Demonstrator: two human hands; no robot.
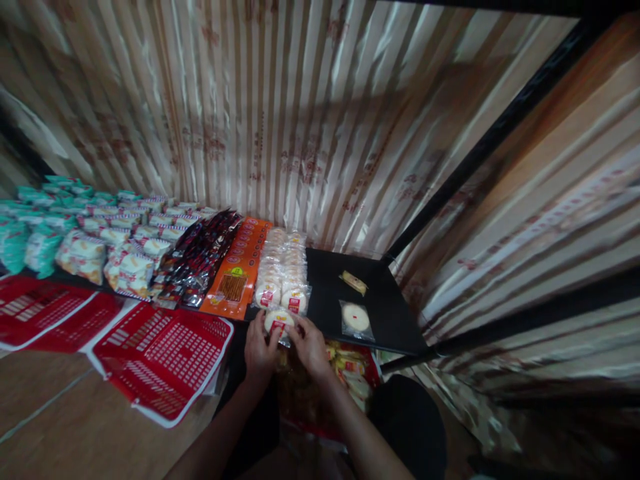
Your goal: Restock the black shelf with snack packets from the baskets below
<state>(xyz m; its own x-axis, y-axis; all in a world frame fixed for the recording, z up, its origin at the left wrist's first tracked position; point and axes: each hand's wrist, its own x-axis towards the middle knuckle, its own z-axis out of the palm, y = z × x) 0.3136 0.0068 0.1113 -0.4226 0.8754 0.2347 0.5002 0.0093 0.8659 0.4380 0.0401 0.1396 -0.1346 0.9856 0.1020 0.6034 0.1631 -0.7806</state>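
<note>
Between my left hand (261,347) and my right hand (309,343) is a round white rice cracker in a clear packet (279,324), with a red label. The fingers of both hands close on its sides, just in front of the shelf edge. Directly behind it, two rows of the same packed crackers (283,267) stand on the black shelf (325,287). One more packed cracker (357,318) lies flat on the shelf to the right, with a small yellow-wrapped snack (354,283) behind it.
Left of the crackers lie an orange snack packet (239,267), dark shiny packets (203,257), white packets (130,267) and teal packets (43,247). Red baskets (165,353) stand below at left. A red container of yellow packets (353,367) sits under my arms. Black poles (480,150) flank the right side.
</note>
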